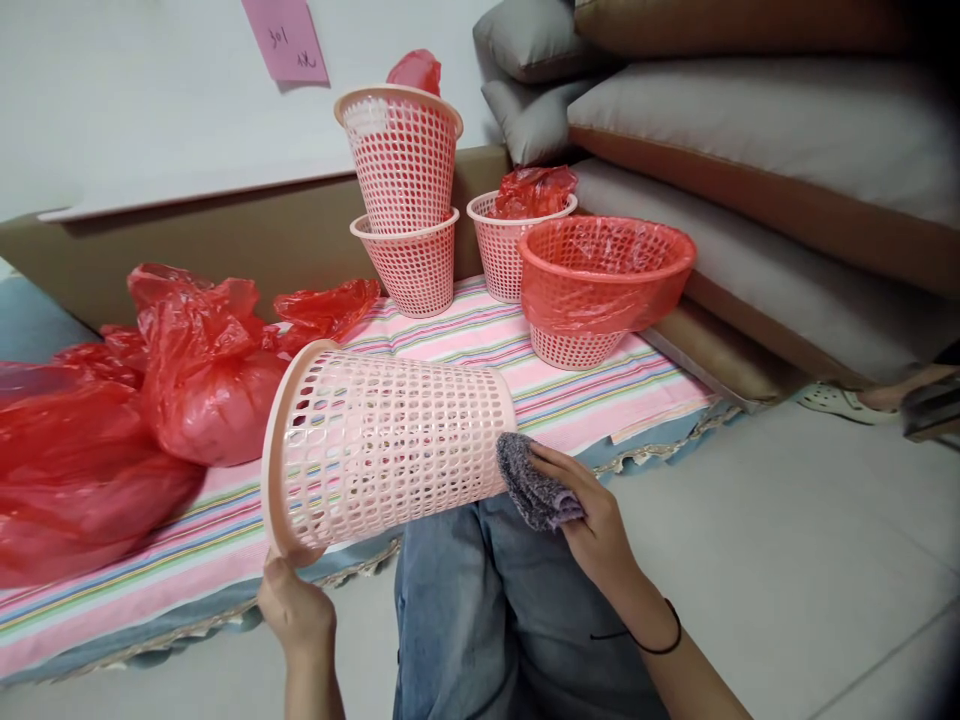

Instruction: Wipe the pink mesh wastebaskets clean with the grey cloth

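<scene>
Head view: here's the basket (397, 435), sideways above the knees (465, 600), left hand (298, 605) gripping its rim (271, 480), right hand (592, 510) holding a cloth (534, 485) to its base (505, 400)! Steady rim, light even strokes should serve best.

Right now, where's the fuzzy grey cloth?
Head view, slightly right of centre: the fuzzy grey cloth is in the right hand, at the base end of the sideways pale-pink perforated plastic basket.
</scene>
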A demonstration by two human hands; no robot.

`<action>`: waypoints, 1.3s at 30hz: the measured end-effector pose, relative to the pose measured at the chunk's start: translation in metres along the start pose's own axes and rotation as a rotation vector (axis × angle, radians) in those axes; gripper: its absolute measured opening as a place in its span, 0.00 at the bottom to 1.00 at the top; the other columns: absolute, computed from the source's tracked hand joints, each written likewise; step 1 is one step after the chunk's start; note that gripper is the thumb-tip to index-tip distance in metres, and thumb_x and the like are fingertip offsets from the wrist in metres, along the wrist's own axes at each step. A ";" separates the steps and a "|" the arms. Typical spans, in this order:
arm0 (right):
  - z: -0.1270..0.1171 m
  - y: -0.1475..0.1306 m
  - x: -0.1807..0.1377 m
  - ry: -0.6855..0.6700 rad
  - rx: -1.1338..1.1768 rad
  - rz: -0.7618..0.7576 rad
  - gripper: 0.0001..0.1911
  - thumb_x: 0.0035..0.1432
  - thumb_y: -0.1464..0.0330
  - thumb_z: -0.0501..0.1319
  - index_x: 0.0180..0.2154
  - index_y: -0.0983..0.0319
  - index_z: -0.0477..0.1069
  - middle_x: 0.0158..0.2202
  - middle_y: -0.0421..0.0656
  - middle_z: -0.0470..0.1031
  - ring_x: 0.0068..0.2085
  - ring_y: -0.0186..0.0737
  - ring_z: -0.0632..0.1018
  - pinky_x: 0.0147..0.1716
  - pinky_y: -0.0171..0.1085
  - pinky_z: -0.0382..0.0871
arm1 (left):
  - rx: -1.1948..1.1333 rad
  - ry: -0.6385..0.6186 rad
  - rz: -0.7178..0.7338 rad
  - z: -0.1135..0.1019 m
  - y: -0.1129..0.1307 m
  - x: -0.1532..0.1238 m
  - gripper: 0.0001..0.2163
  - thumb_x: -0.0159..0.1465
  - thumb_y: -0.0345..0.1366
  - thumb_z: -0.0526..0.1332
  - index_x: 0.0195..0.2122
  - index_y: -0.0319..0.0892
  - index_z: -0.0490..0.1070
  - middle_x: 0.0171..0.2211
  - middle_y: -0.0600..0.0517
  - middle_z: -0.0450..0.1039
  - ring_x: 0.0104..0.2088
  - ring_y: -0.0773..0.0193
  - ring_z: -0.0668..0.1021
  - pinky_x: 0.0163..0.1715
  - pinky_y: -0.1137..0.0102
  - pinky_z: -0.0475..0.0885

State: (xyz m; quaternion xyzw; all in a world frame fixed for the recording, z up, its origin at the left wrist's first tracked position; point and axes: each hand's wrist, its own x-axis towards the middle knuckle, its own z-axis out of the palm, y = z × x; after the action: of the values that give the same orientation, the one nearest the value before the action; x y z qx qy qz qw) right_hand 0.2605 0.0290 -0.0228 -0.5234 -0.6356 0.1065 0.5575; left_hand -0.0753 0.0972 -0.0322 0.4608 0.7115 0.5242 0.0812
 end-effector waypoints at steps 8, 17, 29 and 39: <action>-0.020 0.000 0.019 0.064 0.121 0.049 0.37 0.49 0.80 0.52 0.57 0.49 0.75 0.59 0.38 0.76 0.61 0.40 0.75 0.63 0.43 0.67 | -0.156 0.004 0.074 0.004 -0.003 -0.006 0.26 0.63 0.63 0.48 0.32 0.45 0.69 0.31 0.48 0.74 0.36 0.53 0.77 0.41 0.60 0.72; -0.021 0.001 0.053 0.105 0.098 0.002 0.37 0.47 0.80 0.52 0.55 0.51 0.76 0.59 0.38 0.76 0.61 0.41 0.75 0.65 0.45 0.65 | -0.138 -0.066 0.101 -0.024 0.052 0.021 0.28 0.61 0.66 0.52 0.23 0.45 0.64 0.20 0.54 0.65 0.23 0.62 0.68 0.23 0.66 0.65; -0.012 -0.015 0.067 0.087 -0.056 -0.038 0.29 0.54 0.77 0.53 0.54 0.54 0.77 0.60 0.43 0.76 0.62 0.48 0.75 0.64 0.53 0.67 | 0.038 -0.100 0.010 -0.035 0.071 0.018 0.24 0.64 0.60 0.48 0.20 0.47 0.60 0.17 0.54 0.63 0.20 0.62 0.69 0.19 0.67 0.64; -0.013 -0.035 0.030 0.055 -0.271 -0.175 0.29 0.64 0.77 0.50 0.62 0.50 0.68 0.63 0.42 0.72 0.67 0.52 0.67 0.64 0.58 0.65 | 0.022 -0.183 -0.072 -0.021 0.102 0.028 0.19 0.69 0.46 0.48 0.24 0.44 0.65 0.17 0.55 0.67 0.19 0.63 0.72 0.20 0.69 0.67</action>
State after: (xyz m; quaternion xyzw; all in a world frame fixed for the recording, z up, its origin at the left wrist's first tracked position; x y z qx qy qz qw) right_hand 0.2573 0.0316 0.0246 -0.5390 -0.6720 -0.0436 0.5060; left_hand -0.0455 0.1062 0.0708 0.4817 0.7230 0.4689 0.1595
